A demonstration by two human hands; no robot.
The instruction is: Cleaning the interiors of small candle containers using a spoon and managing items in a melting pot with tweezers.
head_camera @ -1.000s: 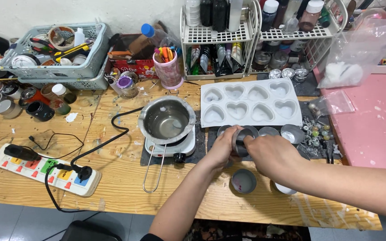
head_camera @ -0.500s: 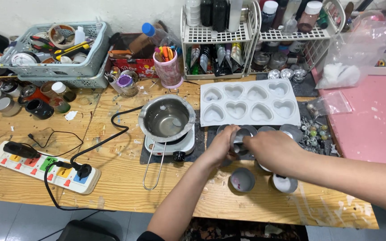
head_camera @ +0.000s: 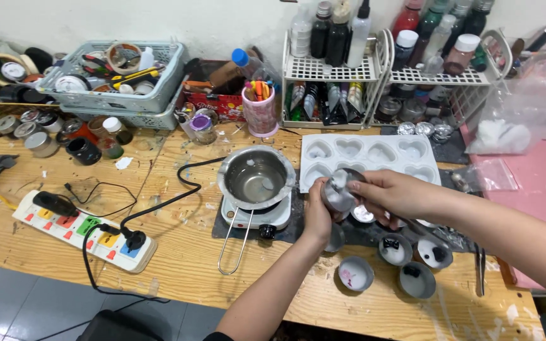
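Both my hands hold one small round metal tin [head_camera: 338,191], lifted and tilted above the dark mat [head_camera: 298,221]. My left hand [head_camera: 318,218] grips it from below, my right hand [head_camera: 392,196] from the right. A steel melting pot [head_camera: 256,178] with a long wire handle sits on a small white hot plate [head_camera: 254,215] just left of my hands. Behind my hands lies a white silicone mould with heart cavities [head_camera: 368,155]. Several small tins [head_camera: 356,273] with white wax stand on the table near my right forearm.
A white power strip [head_camera: 83,230] with a black plug lies at the left, its cable running to the hot plate. Baskets of tools [head_camera: 115,79], a pink cup of pens [head_camera: 260,110], white wire racks of bottles [head_camera: 336,63] line the back. A pink mat [head_camera: 538,189] lies right.
My hands have lifted a tin off the mat and tilted it. The small tins below my right arm have come into view.
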